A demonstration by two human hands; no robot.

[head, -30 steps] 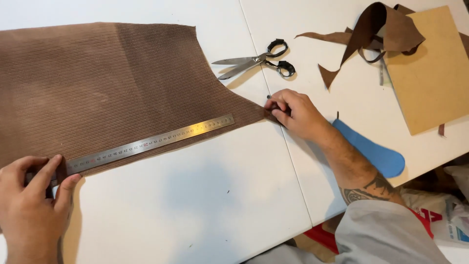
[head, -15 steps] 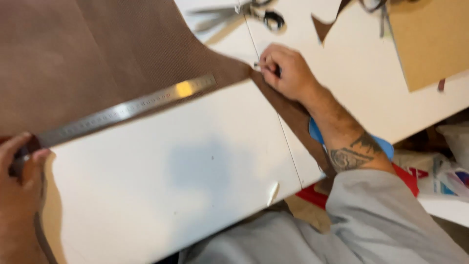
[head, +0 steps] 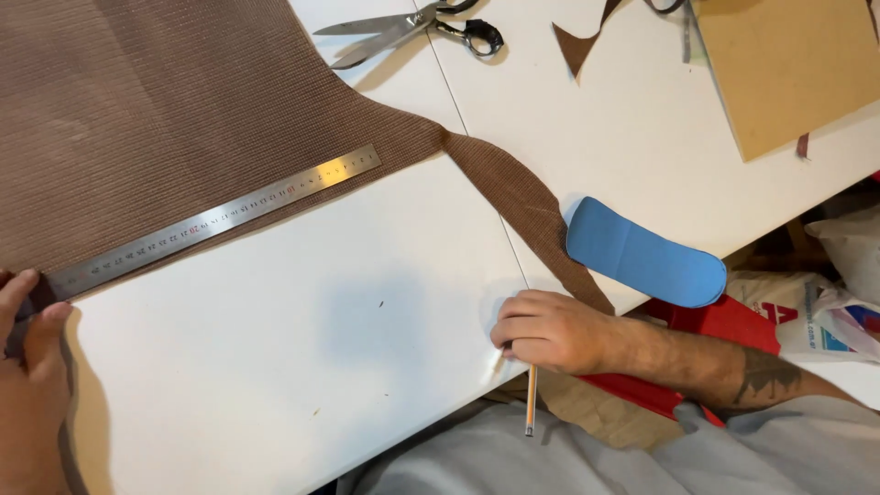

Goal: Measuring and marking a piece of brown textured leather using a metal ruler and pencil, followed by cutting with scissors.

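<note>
A large brown ribbed fabric [head: 156, 119] lies across the white table [head: 302, 357], with a narrow strip trailing to the near right edge. A steel ruler [head: 215, 220] rests diagonally along the fabric's lower edge. My left hand [head: 32, 367] presses down on the ruler's left end and the fabric corner. My right hand [head: 550, 332] is at the table's front edge, closed around a pencil [head: 530, 400] that points down toward my lap, away from the fabric.
Scissors [head: 412, 26] lie at the far middle of the table. A blue foam sole shape [head: 642, 255] overhangs the right edge. A tan board [head: 788, 64] and brown scraps [head: 577, 44] sit at the far right. Red and white bags [head: 779, 312] are beside the table.
My right hand has left the fabric's corner near the ruler's right end and dropped to the table's front edge with the pencil. The view has shifted downward. My left hand stays on the ruler.
</note>
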